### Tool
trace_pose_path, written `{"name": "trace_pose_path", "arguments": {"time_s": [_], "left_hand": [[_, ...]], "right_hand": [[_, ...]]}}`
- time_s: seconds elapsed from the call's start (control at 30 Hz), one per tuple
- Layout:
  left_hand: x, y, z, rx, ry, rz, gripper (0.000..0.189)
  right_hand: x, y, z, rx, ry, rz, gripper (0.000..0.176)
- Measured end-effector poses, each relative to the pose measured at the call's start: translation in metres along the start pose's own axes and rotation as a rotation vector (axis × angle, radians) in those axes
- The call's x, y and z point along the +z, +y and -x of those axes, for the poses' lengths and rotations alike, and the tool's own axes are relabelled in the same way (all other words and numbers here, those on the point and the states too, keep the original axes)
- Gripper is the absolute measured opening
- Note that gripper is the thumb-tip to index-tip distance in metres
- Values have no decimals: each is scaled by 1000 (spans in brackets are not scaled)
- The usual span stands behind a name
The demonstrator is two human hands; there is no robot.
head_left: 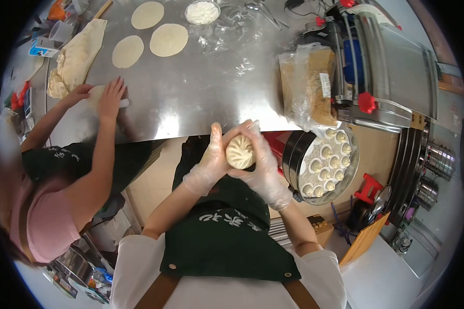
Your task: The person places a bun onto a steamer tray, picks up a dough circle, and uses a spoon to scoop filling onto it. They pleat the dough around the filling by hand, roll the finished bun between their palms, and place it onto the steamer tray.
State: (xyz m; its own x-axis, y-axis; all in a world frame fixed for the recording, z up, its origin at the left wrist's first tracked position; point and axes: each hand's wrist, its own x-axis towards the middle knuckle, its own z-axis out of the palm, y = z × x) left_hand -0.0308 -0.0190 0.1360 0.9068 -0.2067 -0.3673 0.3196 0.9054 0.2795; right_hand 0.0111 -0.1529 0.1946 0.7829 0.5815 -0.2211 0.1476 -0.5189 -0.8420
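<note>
A round bun (240, 152) with pleats gathered at its top sits between my two gloved hands, in front of the table's near edge. My left hand (215, 158) is curved round the bun's left side, in a clear plastic glove. Round the right side and top of the bun curls my right hand (263, 164), gloved the same way. To the right, a round steamer tray (351, 177) holds several small pleated buns on white papers.
Flat dough rounds (169, 40), a bowl of white filling (202, 12) and a large dough piece (77, 59) lie on the metal table (206, 98). A co-worker (51, 216) rolls dough at left. A bagged block (307, 85) and a machine (397, 67) stand at right.
</note>
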Motion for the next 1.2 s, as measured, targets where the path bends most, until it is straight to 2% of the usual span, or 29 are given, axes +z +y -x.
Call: {"name": "trace_pose_path", "arguments": {"time_s": [0.03, 0.1, 0.2, 0.23, 0.3, 0.37, 0.4, 0.43, 0.5, 0.57, 0.63, 0.73, 0.83, 0.87, 0.93, 1.03, 1.1, 1.13, 1.2], "left_hand": [[-21, -7, 0, 4, 9, 30, 101], [-51, -16, -1, -18, 34, 57, 103], [-45, 9, -22, 93, 135, -132, 108], [-59, 13, -35, 123, 139, -115, 115], [-79, 23, -61, 334, -370, 857, 116], [-62, 29, -69, 475, 68, -290, 113], [-61, 27, -72, 492, 167, -579, 113], [-61, 24, -75, 493, 275, -866, 112], [-72, 14, -84, 506, 260, -857, 112], [-83, -1, -94, 534, 258, -845, 112], [-82, -12, -96, 558, 290, -832, 112], [-79, -23, -94, 598, 336, -819, 112], [-82, -12, -101, 520, 293, -781, 110], [-83, -7, -103, 470, 265, -760, 109], [-101, -16, -106, 565, 203, -903, 107], [-108, -20, -97, 593, 216, -888, 108], [-89, -17, -98, 536, 305, -788, 110], [-91, -8, -102, 506, 282, -813, 110], [-95, -10, -111, 569, 272, -904, 110]], "right_hand": [[18, 8, 1, 70, 13, -123, 90], [41, 30, -2, -11, 54, -85, 86], [40, 47, -25, -56, 108, -13, 90], [40, 53, -40, -143, 192, 47, 95], [49, 92, -73, -262, 262, 22, 104], [63, 139, -104, -222, 179, 20, 105], [68, 147, -112, -201, 136, 17, 106], [72, 153, -110, -155, 159, -122, 108], [76, 153, -95, -68, 200, -393, 112], [83, 118, -88, 24, 281, -694, 97], [87, 83, -102, 82, 325, -704, 102], [82, 82, -114, 147, 390, -709, 108], [84, 95, -120, 79, 420, -694, 111], [101, 82, -113, 146, 474, -735, 111], [95, 97, -111, 80, 405, -771, 113], [76, 111, -127, 60, 286, -685, 114], [83, 70, -125, 128, 460, -598, 115], [89, 78, -120, 111, 444, -603, 115], [94, 96, -117, 87, 399, -628, 114]]}}
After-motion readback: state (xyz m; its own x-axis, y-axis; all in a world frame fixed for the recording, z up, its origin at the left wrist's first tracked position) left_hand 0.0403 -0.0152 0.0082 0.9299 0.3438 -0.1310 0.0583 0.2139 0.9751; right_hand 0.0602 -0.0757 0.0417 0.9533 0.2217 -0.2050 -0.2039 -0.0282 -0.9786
